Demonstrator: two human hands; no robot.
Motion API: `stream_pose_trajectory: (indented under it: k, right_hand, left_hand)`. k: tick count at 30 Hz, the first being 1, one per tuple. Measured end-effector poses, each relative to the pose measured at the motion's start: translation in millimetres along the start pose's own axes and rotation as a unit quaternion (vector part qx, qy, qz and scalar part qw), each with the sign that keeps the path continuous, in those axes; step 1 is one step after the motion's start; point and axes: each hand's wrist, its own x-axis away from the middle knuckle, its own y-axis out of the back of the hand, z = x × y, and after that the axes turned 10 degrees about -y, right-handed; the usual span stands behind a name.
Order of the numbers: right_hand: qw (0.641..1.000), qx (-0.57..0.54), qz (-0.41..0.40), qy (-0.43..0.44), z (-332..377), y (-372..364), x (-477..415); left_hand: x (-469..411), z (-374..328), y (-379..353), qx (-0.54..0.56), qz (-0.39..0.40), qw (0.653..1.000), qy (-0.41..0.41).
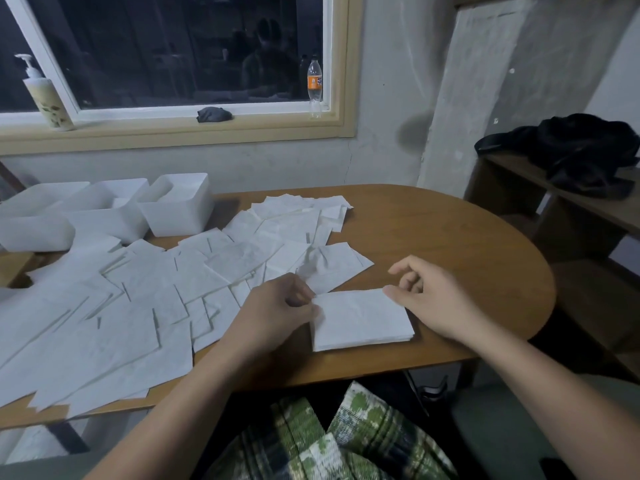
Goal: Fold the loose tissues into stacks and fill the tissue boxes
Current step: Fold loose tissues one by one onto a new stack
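Left grip [277,308]: forearm comes in from the lower left, back of the hand up, fingers curled with the tips pinching the left end of the folded stack [362,320].
Right grip [433,299]: forearm comes in from the lower right; thumb tip touches the stack's far right corner, the other fingers loosely curled above it and clasping nothing.
Stack position: flat on the worktop [450,244] close to its near edge, between the two hands.
Stack axis: long side runs left to right, the right end turned slightly away from the person.
Loose tissues [138,299]: spread overlapping to the left of the stack.
Tissue boxes [176,209]: three white ones, open-topped, in a row at the far left.
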Motion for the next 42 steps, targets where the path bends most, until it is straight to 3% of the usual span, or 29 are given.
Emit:
stream_pose_trajectory:
  k: [4, 10, 15, 32, 37, 42]
  right_hand:
    - [0.999, 0.036, 0.025, -0.033, -8.4, 2.9, 3.0]
    - [0.993, 0.097, 0.057, -0.032, -10.4, -0.1, 4.8]
    - [0.992, 0.104, 0.061, -0.037, -11.0, -3.2, 3.8]
    - [0.991, 0.092, 0.084, -0.051, -6.1, -0.6, 11.4]
    - [0.994, 0.059, 0.079, -0.045, -3.4, -0.8, 14.6]
    - [0.982, -0.13, 0.127, -0.046, 2.1, -4.4, 22.4]
  left_hand:
    - [-5.3, 0.7, 4.2, -0.037, -0.003, 0.999, -0.012]
    - [-22.4, -5.9, 7.4, -0.116, 0.126, 0.985, -0.014]
    - [-35.9, -14.1, 4.4, -0.166, 0.188, 0.968, -0.012]
    - [-38.0, -21.2, 8.2, -0.065, 0.255, 0.964, 0.024]
    - [-29.9, -22.3, 11.4, 0.0, 0.217, 0.976, 0.002]
    - [-10.4, -20.4, 18.2, 0.086, 0.131, 0.987, -0.043]
